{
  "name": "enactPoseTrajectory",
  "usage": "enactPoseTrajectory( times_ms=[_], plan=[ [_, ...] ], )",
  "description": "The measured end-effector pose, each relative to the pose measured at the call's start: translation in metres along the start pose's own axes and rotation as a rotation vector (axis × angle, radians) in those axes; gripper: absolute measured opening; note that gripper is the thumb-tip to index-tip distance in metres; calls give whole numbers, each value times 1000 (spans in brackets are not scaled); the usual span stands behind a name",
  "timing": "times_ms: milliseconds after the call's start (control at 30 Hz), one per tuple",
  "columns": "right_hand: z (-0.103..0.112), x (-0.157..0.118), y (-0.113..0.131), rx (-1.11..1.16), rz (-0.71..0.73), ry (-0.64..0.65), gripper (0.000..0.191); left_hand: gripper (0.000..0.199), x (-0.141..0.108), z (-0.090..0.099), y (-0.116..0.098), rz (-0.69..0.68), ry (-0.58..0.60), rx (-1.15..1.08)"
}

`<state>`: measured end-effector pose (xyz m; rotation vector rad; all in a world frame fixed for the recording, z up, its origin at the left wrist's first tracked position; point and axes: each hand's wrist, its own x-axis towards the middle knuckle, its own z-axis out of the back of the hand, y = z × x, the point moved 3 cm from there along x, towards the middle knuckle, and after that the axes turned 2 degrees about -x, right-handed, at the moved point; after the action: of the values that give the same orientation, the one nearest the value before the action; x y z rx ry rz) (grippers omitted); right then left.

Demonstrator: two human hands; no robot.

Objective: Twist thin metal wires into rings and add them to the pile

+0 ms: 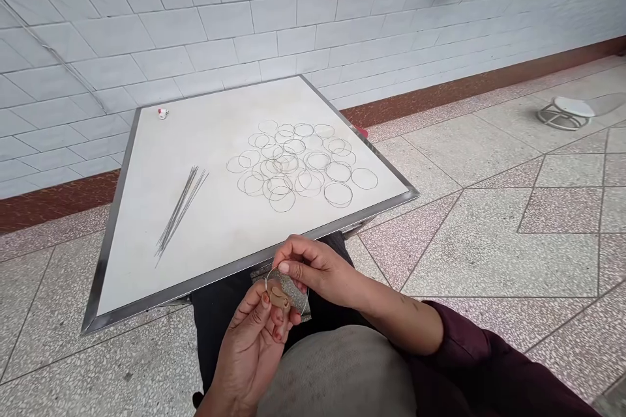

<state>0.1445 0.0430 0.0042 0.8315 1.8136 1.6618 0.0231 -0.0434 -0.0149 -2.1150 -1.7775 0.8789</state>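
A thin wire ring [308, 301] is held up between my two hands, above my lap. My left hand [254, 345] pinches its left side between thumb and fingers. Against those fingers sits a small tan-brown piece [278, 298], which looks like tape or a wrap; its kind is unclear. My right hand [320, 270] closes thumb and forefinger on the ring's upper edge. On the white table [229, 234] in front lie many loose wire rings [338, 194], overlapping in a loose spread. Left of them rests a bundle of straight wires [180, 212].
A small white and red object [163, 113] sits at the table's far left corner. The table has a metal edge [195, 288] and stands by a tiled wall [220, 26]. A low white stool [567, 112] is on the floor at right.
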Motion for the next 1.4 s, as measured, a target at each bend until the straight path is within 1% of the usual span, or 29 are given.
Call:
enactPoseTrajectory(
  times_ms=[100, 200, 300, 400, 500, 633, 700, 767, 833, 933, 1000, 1100, 1300, 1367, 1400],
  plan=[
    [-2, 0, -2, 3, 10, 2, 22, 15, -2, -1, 0, -11, -17, -3],
    [-4, -1, 0, -35, 76, 4, 20, 14, -3, -2, 2, -7, -13, 15],
    [-3, -2, 2, -81, 115, -30, 20, 13, -3, -3, 3, -8, -15, 21],
    [0, -2, 1, -52, 58, -72, 22, 14, -3, -1, 0, -47, -33, -13],
    [2, -2, -3, 47, -12, -100, 26, 15, -3, 3, -4, -110, -82, -49],
    [1, -1, -10, 186, -43, -132, 28, 16, -2, 7, -9, -156, -158, -88],
    [-1, 0, -14, 270, -55, -134, 26, 18, -1, 5, -10, -171, -171, -104],
    [-3, 0, -18, 374, -82, -103, 27, 19, 0, 3, -13, -202, -162, -111],
    [-7, 0, -20, 454, -111, -29, 28, 20, 0, 2, -16, -249, -171, -116],
    [-14, -1, -21, 479, -118, 109, 29, 20, 0, 4, -19, -296, -250, -132],
    [-16, 0, -22, 468, -105, 134, 28, 20, 0, 5, -19, -304, -293, -143],
    [-15, 2, -24, 463, -101, 78, 24, 18, -1, 4, -18, -310, -297, -148],
    [-18, 3, -28, 561, -114, -9, 28, 15, 1, 1, -17, -308, -273, -176],
    [-21, 2, -29, 606, -153, -37, 29, 14, 2, 0, -19, -313, -302, -214],
    [-23, 1, -30, 618, -175, -49, 29, 14, 2, -1, -20, -317, -336, -241]
  ],
)
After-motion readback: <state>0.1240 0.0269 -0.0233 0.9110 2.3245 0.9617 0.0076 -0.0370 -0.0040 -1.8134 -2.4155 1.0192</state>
